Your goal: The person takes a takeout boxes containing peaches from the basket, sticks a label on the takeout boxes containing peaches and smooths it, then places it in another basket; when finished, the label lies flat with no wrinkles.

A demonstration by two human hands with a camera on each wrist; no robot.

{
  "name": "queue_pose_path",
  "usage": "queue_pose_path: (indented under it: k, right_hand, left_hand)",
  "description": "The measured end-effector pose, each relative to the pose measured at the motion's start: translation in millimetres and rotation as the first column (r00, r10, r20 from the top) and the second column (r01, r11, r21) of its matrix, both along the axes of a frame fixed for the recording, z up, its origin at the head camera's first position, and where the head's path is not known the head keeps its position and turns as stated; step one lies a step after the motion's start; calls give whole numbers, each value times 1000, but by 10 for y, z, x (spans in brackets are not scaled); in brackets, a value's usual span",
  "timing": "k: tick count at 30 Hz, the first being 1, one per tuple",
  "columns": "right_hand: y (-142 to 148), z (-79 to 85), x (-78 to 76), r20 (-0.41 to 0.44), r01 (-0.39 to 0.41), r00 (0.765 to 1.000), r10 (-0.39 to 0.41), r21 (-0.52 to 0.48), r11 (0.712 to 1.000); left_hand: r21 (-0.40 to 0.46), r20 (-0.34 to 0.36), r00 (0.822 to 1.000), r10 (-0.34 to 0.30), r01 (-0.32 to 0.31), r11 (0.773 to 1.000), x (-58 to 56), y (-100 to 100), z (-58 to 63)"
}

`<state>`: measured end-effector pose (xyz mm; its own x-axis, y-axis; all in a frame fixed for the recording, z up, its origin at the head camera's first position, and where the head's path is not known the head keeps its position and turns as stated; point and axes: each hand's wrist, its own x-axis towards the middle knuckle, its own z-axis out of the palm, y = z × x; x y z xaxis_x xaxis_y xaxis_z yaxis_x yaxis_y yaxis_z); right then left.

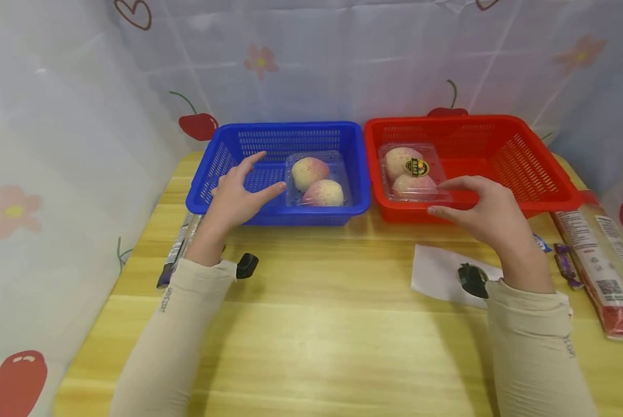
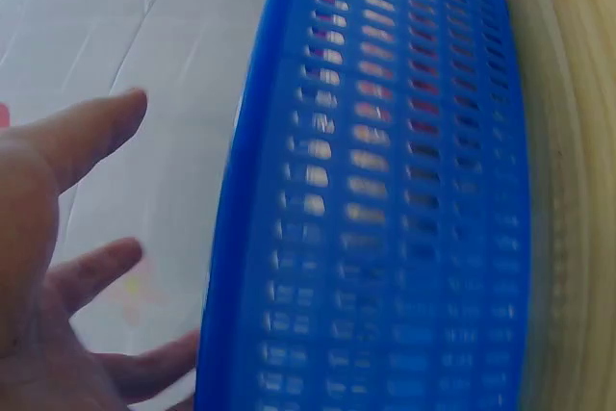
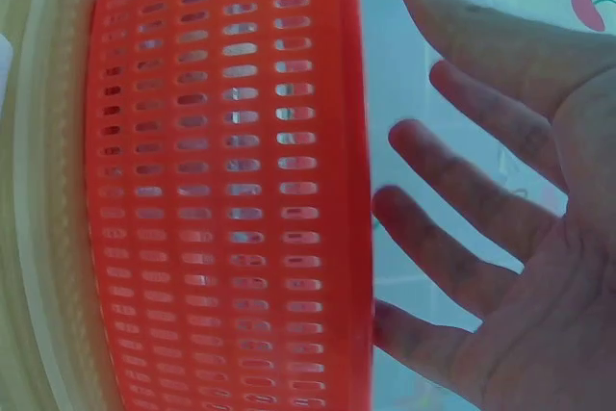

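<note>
In the head view my left hand hovers at the front left of the blue basket, fingers spread and holding nothing. Inside that basket lies a clear plastic box with two pinkish-cream, peach-like round items. My right hand is over the front rim of the red basket, thumb and fingers apart. A second clear box with two similar round items and a dark round sticker sits in the red basket's left part, close to my right fingertips. Both wrist views show bare, spread fingers beside basket walls.
Right of the red basket lies a long printed clear package, with small purple wrapped pieces near it. A white paper lies under the right wrist. Left on the wooden table is a narrow package. A patterned curtain hangs behind.
</note>
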<state>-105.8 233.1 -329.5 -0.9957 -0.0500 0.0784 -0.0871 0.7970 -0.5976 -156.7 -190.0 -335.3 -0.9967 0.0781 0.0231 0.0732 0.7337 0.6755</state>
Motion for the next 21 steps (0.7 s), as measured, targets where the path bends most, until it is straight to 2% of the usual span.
queue_pose_path:
  k: [2,4,7,10,12,15,19,21]
  right_hand:
    - [5,10,-11,20,-5,1000,5,13,1000]
    - [7,12,-22,43,-12,999,11,21,1000]
    - [8,-1,-32,72,-26,997,24,26,999]
    - [9,-31,-38,86,-44,995,41,27,999]
    - [10,-54,-43,88,-53,995,50,30,998]
    - [15,-79,-49,81,-62,995,59,37,997]
    - [19,-89,-61,72,-79,995,76,46,996]
    - [13,-90,-73,72,-87,994,83,51,995]
  left_hand:
    - [5,96,993,-62,62,998,-107,132,35]
    - [15,196,973,-122,121,993,-207,234,61]
    - [29,335,923,-189,190,981,-334,343,79]
    - [21,433,870,-235,251,968,-428,404,82]
    - [15,472,842,-261,288,957,-477,426,75]
    - [57,505,809,-300,315,947,-529,432,57]
    - [145,532,787,-314,280,949,-564,432,36]
    - [162,538,785,-308,262,951,-572,431,34]
